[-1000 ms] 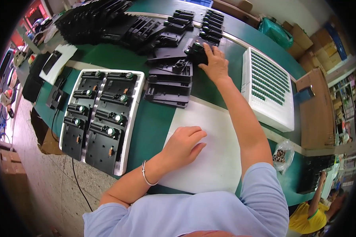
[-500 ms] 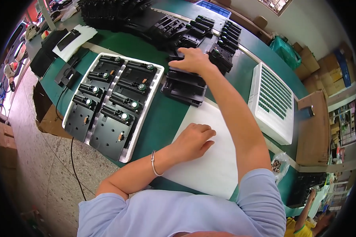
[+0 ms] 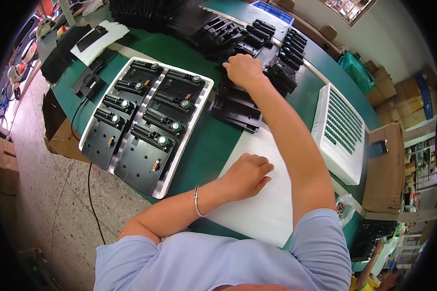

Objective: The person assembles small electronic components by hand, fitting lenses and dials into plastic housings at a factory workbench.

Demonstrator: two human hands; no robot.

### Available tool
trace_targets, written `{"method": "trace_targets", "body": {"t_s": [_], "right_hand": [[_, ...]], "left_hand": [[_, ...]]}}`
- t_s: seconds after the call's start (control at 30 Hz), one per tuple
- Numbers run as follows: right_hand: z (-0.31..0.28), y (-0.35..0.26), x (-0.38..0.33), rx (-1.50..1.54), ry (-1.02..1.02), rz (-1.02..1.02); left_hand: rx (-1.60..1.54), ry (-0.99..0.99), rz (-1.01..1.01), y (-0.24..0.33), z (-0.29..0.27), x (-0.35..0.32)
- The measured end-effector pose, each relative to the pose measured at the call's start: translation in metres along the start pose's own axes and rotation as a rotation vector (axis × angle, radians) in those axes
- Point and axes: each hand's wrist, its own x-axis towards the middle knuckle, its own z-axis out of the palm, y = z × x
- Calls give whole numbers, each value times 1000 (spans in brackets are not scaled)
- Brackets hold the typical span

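My right hand [image 3: 243,70] reaches out over a stack of black plastic housings [image 3: 235,109] at the middle of the bench. Its fingers bend down and close at the edge of an upper housing; the fingertips are partly hidden. My left hand [image 3: 247,177], with a metal bangle on the wrist, hovers over a white sheet [image 3: 262,213]. Its fingers are loosely curled, the thumb stands apart, and nothing shows in it. Left of my hands, a white foam tray [image 3: 206,89] holds several black housings with round shiny parts [image 3: 162,140] fitted at their ends.
More black housings [image 3: 291,46] stand in rows and piles at the back. A white foam block with rows of small green parts [image 3: 342,121] lies to the right. A black device with a cable [image 3: 87,85] rests at the left edge. A cardboard box [image 3: 386,167] stands at the right.
My right hand's fingers, spread before, have drawn together at the stacked housings. The whole view has shifted slightly; my left hand stays over the white sheet.
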Motion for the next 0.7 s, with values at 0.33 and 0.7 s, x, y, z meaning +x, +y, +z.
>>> {"method": "trace_targets", "body": {"t_s": [0.33,0.7], "right_hand": [[-47,48,-75,238,459,-234],[-3,114,-371,2079,91,568]], "left_hand": [[-11,-46,-20,-2,-2,1],[-141,56,-103,-17,0,5]]}}
